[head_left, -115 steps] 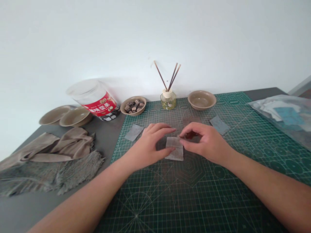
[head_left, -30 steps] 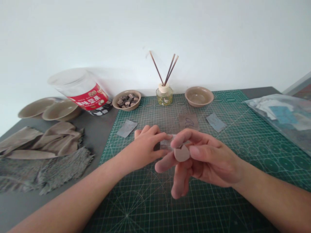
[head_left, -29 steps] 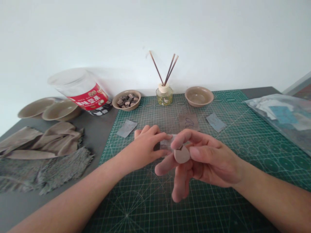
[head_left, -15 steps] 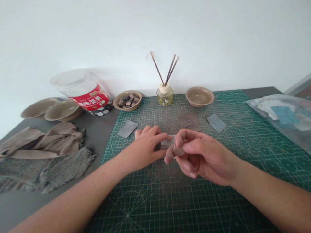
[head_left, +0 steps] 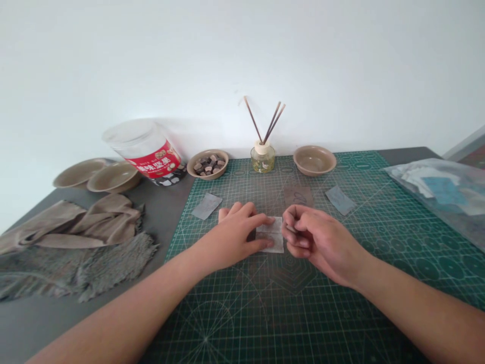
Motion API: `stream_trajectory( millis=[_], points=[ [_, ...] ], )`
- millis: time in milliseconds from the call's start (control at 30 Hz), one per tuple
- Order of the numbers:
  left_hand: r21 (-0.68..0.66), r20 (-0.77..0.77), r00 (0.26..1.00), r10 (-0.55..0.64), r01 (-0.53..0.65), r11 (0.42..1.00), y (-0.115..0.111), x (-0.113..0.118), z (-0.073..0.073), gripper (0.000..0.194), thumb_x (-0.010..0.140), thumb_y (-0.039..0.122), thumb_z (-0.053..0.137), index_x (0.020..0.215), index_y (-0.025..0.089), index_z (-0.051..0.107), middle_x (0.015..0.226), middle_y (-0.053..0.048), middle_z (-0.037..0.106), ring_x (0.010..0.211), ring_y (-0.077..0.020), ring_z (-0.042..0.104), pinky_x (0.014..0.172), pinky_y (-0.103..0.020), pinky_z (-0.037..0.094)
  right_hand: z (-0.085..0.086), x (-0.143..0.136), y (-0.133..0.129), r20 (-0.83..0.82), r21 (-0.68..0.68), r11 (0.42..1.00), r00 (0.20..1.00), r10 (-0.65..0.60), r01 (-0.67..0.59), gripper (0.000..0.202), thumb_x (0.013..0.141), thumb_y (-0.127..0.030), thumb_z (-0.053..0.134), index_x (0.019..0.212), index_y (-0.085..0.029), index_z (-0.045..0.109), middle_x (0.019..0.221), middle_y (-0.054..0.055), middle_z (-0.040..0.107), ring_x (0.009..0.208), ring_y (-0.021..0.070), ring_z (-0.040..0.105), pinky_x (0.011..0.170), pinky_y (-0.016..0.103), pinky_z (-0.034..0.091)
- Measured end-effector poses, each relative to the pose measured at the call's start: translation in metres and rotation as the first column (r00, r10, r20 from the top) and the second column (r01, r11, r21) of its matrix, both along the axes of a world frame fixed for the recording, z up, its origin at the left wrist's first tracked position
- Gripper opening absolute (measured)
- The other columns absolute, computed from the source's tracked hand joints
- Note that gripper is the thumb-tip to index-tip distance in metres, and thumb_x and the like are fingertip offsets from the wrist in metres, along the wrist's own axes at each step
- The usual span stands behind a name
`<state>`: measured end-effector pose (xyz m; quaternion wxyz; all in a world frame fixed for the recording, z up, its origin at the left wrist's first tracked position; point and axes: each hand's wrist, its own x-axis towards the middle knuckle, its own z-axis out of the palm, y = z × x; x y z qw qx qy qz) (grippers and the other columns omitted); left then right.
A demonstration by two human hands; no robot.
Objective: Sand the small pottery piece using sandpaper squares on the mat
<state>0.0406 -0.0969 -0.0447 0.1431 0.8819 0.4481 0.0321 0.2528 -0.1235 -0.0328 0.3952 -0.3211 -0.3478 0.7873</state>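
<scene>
On the green cutting mat [head_left: 288, 313], a small pale grey sheet [head_left: 278, 246] with a crease or line across it lies flat under my left hand [head_left: 237, 230]. The thumb and index finger of that hand are spread and press the sheet down. Just right of it, my right hand [head_left: 322, 240] is closed in a pinch at the sheet's right edge. A small greyish-brown block [head_left: 292, 229] is between its fingers, mostly hidden by them. Behind the right hand lies a brown square sheet [head_left: 297, 194] with a handwritten mark.
Two grey-blue sheets [head_left: 207, 206] [head_left: 340, 199] lie on the mat. Behind are a bowl of small blocks [head_left: 208, 164], a reed diffuser [head_left: 262, 157] and another bowl [head_left: 314, 160]. Leftward: a plastic jar [head_left: 151, 151], two bowls [head_left: 113, 177], cloths [head_left: 98, 217]. A plastic bag [head_left: 447, 187] is right.
My right hand has turned and lowered toward the sheet's right edge, with the block now more hidden in its fingers. My left hand still presses the sheet. The whole view has shifted slightly.
</scene>
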Motion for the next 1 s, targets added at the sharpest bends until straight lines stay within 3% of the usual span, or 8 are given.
stream_trajectory(
  millis=[400,500,567,633,733,800,933,1000],
  points=[
    [0.018,0.019,1.000,-0.005,0.005,1.000,-0.001,-0.002,-0.001,0.038,0.092,0.049,0.062,0.128,0.036,0.060,0.107,-0.004,0.055,0.106,-0.0286,0.048,0.084,-0.042,0.034,-0.006,0.001,-0.003,0.081,0.107,0.991,0.994,0.076,-0.084,0.012,0.090,-0.013,0.043,0.091,-0.018,0.054,0.073,-0.003,0.047,0.055,0.0077,0.033,0.050,0.023,0.024],
    [0.022,0.015,1.000,-0.006,0.005,1.000,0.000,-0.002,-0.001,0.037,0.092,0.051,0.062,0.126,0.035,0.061,0.107,-0.004,0.055,0.105,-0.0288,0.048,0.082,-0.041,0.034,-0.010,0.003,0.000,0.225,0.218,0.969,0.972,0.064,-0.114,0.012,0.096,-0.016,0.039,0.101,-0.020,0.050,0.077,-0.004,0.050,0.055,0.0082,0.037,0.052,0.024,0.030],
    [0.023,0.015,1.000,-0.010,0.010,1.000,0.000,-0.001,-0.001,0.035,0.092,0.051,0.061,0.123,0.035,0.062,0.108,-0.004,0.055,0.105,-0.0286,0.048,0.082,-0.041,0.034,-0.014,0.006,0.005,0.426,0.401,0.907,0.903,-0.057,-0.132,0.013,0.099,-0.018,0.042,0.110,-0.022,0.045,0.087,-0.002,0.058,0.061,0.0101,0.048,0.058,0.026,0.039],
    [0.027,0.018,1.000,-0.012,0.011,1.000,0.000,-0.002,-0.001,0.036,0.092,0.052,0.061,0.123,0.036,0.062,0.108,-0.004,0.056,0.105,-0.0286,0.048,0.083,-0.042,0.034,-0.016,0.011,0.010,0.596,0.576,0.790,0.769,-0.230,-0.210,0.017,0.099,-0.018,0.048,0.115,-0.022,0.045,0.098,0.002,0.065,0.076,0.0141,0.060,0.071,0.031,0.046],
    [0.033,0.018,1.000,-0.009,0.009,0.999,0.000,-0.002,-0.001,0.039,0.092,0.052,0.061,0.127,0.035,0.060,0.107,-0.004,0.056,0.105,-0.0285,0.048,0.083,-0.042,0.034,-0.019,0.016,0.017,0.736,0.641,0.644,0.574,-0.360,-0.418,0.013,0.098,-0.018,0.055,0.110,-0.022,0.056,0.101,0.003,0.070,0.090,0.0192,0.065,0.079,0.034,0.047],
    [0.032,0.016,1.000,-0.007,0.006,0.999,-0.001,-0.002,-0.001,0.039,0.091,0.051,0.063,0.127,0.035,0.061,0.108,-0.005,0.056,0.105,-0.0285,0.048,0.083,-0.042,0.034,-0.020,0.018,0.019,0.769,0.637,0.556,0.495,-0.405,-0.534,0.013,0.095,-0.016,0.060,0.105,-0.022,0.063,0.100,0.003,0.072,0.092,0.0206,0.065,0.080,0.035,0.048],
    [0.023,0.024,1.000,0.012,-0.013,1.000,-0.002,-0.001,-0.001,0.041,0.090,0.050,0.064,0.128,0.036,0.060,0.113,-0.005,0.056,0.109,-0.0297,0.047,0.085,-0.043,0.034,-0.020,0.019,0.018,0.754,0.650,0.386,0.491,-0.436,-0.655,0.017,0.092,-0.012,0.065,0.103,-0.022,0.072,0.107,0.003,0.073,0.102,0.0213,0.064,0.092,0.036,0.049],
    [0.027,0.027,0.999,0.020,-0.020,0.999,-0.003,-0.001,-0.002,0.043,0.090,0.051,0.065,0.130,0.036,0.059,0.114,-0.005,0.056,0.109,-0.0300,0.047,0.086,-0.043,0.034,-0.020,0.021,0.017,0.755,0.647,0.361,0.496,-0.429,-0.672,0.015,0.093,-0.017,0.066,0.103,-0.024,0.074,0.111,0.002,0.073,0.104,0.0210,0.064,0.094,0.036,0.049]
  ],
)
